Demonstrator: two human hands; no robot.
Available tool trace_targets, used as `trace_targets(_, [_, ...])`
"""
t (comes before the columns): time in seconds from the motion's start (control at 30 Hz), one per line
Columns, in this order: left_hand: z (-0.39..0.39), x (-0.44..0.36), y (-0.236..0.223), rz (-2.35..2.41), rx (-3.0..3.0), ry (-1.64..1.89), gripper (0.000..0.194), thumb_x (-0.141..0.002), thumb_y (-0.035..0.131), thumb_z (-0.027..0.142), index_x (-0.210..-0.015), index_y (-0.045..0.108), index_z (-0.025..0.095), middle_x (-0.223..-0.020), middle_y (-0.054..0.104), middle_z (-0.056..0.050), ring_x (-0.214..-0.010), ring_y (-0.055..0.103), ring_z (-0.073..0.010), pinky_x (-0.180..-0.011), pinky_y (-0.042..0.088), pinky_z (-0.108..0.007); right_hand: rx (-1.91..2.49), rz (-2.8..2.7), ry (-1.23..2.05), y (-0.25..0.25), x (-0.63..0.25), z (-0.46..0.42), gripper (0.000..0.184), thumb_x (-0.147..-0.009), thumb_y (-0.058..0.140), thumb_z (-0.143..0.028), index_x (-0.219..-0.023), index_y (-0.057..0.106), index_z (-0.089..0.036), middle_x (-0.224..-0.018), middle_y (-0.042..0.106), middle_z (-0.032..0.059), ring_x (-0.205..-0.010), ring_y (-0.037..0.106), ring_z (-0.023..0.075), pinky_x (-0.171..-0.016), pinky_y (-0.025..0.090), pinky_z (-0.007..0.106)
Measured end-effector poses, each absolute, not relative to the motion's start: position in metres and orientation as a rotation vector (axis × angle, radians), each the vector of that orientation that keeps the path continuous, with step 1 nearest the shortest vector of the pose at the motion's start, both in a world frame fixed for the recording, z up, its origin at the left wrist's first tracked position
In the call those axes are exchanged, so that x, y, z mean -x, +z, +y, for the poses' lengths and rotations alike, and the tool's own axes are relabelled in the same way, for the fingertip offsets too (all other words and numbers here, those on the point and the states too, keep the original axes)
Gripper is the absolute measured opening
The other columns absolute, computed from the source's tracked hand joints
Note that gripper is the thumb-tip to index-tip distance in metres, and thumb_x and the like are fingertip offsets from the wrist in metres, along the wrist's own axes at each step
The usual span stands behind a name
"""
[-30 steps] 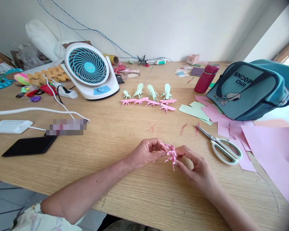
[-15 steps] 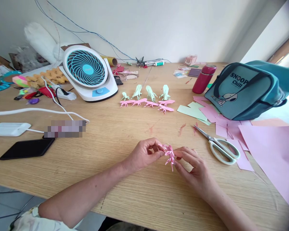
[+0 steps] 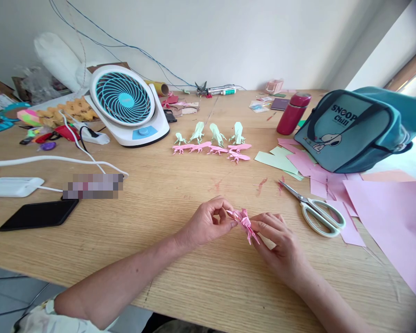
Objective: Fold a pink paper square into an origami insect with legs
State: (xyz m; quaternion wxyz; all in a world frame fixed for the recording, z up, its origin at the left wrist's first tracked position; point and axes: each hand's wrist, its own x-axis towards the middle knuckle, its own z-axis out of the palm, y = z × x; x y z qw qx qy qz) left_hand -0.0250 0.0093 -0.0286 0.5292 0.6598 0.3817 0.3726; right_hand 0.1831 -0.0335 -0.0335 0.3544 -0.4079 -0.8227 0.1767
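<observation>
A small pink folded-paper figure (image 3: 244, 222) is held just above the wooden table (image 3: 166, 212) near its front edge. My left hand (image 3: 208, 222) pinches its left end between thumb and fingertips. My right hand (image 3: 280, 245) grips its right side, fingers curled under it. Farther back stand several finished pale green paper figures (image 3: 215, 132) with a row of pink paper figures (image 3: 211, 149) lying in front of them.
White-handled scissors (image 3: 315, 210) lie right of my hands beside pink paper sheets (image 3: 384, 212) and green paper sheets (image 3: 277, 161). A teal bag (image 3: 360, 127) and a red bottle (image 3: 293, 113) stand at the right. A white fan (image 3: 126, 104), cables, a white box (image 3: 12, 186) and a black phone (image 3: 38, 214) occupy the left.
The pink figure has been turned and tilted lower to the right between my fingers. My right hand has dropped slightly toward the table; my left hand stays in place.
</observation>
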Motion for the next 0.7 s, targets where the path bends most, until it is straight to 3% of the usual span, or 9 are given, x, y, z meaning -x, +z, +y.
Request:
trace_targets(0.2, [0.006, 0.021, -0.023, 0.85, -1.586, 0.928, 0.023, -0.081, 0.074, 0.028, -0.077, 0.057, 0.014, -0.08, 0.05, 0.001, -0.064, 0.044, -0.007, -0.052, 0.034, -0.017, 1.026, -2.162, 0.426, -0.034, -0.182, -0.033, 0.021, -0.097, 0.052, -0.013, -0.11, 0.064, -0.025, -0.095, 0.069, 0.0055, -0.081, 0.059, 0.0188, -0.074, 0.037, 0.038])
trace_targets(0.5, [0.002, 0.023, -0.017, 0.896, -1.79, 1.023, 0.022, -0.082, 0.072, 0.027, -0.074, 0.055, 0.015, -0.085, 0.056, -0.004, -0.069, 0.051, -0.0094, -0.052, 0.039, -0.017, 1.011, -2.164, 0.396, -0.034, -0.183, -0.033, 0.028, -0.095, 0.054, -0.011, -0.118, 0.062, -0.026, -0.097, 0.069, 0.0059, -0.082, 0.06, 0.0194, -0.075, 0.038, 0.038])
trace_targets(0.6, [-0.001, 0.023, -0.017, 0.879, -1.71, 0.973, 0.019, -0.083, 0.071, 0.027, -0.087, 0.056, 0.016, -0.082, 0.058, -0.002, -0.069, 0.055, -0.0097, -0.056, 0.044, -0.017, 1.018, -2.142, 0.408, -0.034, -0.182, -0.033, 0.027, -0.095, 0.054, -0.012, -0.117, 0.062, -0.026, -0.096, 0.069, 0.0052, -0.081, 0.06, 0.0185, -0.075, 0.038, 0.037])
trace_targets(0.7, [-0.001, 0.023, -0.018, 0.868, -1.715, 0.95, 0.03, -0.082, 0.072, 0.024, -0.108, 0.06, 0.017, -0.086, 0.062, -0.001, -0.07, 0.058, -0.0097, -0.062, 0.047, -0.019, 1.033, -2.102, 0.458, -0.033, -0.181, -0.033, 0.023, -0.097, 0.053, -0.014, -0.112, 0.064, -0.026, -0.093, 0.069, 0.0047, -0.081, 0.06, 0.0183, -0.076, 0.039, 0.037])
